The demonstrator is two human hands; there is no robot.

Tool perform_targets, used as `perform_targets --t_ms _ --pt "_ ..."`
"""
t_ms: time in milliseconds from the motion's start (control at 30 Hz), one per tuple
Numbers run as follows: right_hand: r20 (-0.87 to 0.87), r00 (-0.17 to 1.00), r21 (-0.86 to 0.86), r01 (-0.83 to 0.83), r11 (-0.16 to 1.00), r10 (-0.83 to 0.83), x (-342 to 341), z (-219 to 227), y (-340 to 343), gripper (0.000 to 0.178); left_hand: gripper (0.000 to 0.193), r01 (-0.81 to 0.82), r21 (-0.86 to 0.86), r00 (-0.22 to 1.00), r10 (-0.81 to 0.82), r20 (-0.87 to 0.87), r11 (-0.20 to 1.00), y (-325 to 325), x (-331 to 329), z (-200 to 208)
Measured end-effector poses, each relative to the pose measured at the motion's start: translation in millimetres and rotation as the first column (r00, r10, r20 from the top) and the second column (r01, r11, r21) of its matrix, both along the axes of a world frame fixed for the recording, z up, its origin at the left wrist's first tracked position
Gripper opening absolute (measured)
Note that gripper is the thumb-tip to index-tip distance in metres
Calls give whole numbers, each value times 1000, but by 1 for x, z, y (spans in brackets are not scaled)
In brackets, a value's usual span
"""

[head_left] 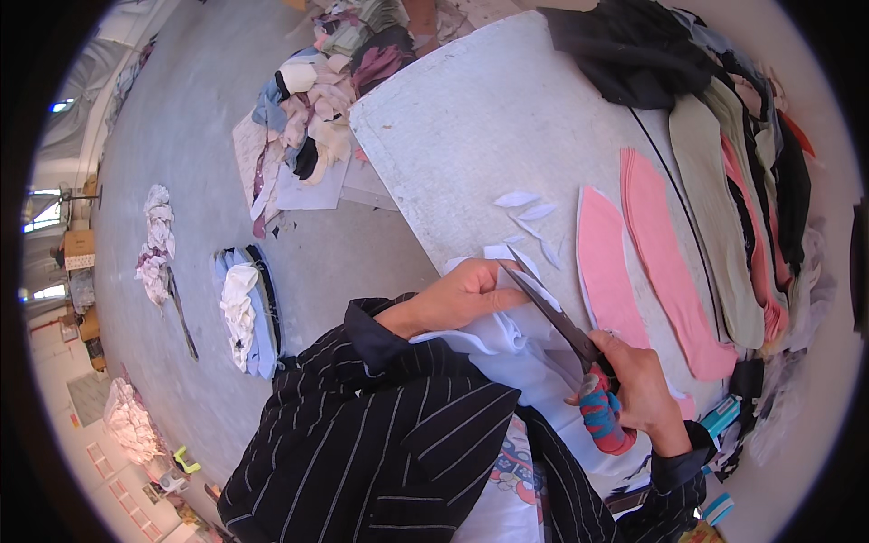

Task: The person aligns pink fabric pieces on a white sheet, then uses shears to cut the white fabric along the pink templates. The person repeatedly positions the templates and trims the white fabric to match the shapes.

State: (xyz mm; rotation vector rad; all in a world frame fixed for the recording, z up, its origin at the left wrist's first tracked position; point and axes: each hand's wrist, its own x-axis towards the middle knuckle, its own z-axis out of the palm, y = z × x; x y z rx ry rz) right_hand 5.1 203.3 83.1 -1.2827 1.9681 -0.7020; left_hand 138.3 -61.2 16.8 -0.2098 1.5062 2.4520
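Observation:
My left hand [466, 297] is closed on a piece of white fabric [507, 362] that hangs over the near edge of the pale table [453, 136]. In my right hand [641, 385] is a pair of large dark scissors [566, 328], their handle wrapped in red and blue cloth. The blades point away and to the left, with the tips beside the fingers of my left hand, at the fabric's edge. Several small white offcuts [534, 213] lie just beyond. To the right are pink curved fabric pieces [608, 262], partly hidden near my right hand.
A longer pink stack [661, 253] and grey-green pieces [715, 208] line the table's right side. Black fabric [634, 54] covers its far corner. Scraps are heaped [312, 109] on the floor beyond the left edge. A bundle of blue and white cloth [244, 308] lies on the floor.

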Motion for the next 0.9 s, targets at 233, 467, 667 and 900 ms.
perform_targets --t_ms 233,467,667,900 --pt "23 999 6 -29 1000 28 -5 3 -5 59 32 28 -9 999 -28 -17 1000 -2 -1 -2" --pt "11 1000 -26 -26 999 27 -8 3 -13 57 31 49 -5 998 -49 32 999 -7 -3 3" --pt "55 998 -44 23 999 -21 -8 -8 -16 53 30 -37 81 998 34 44 996 -5 -4 0" --pt "70 983 -28 171 985 -169 -7 2 -24 60 22 -125 -112 980 140 144 986 -12 3 5"
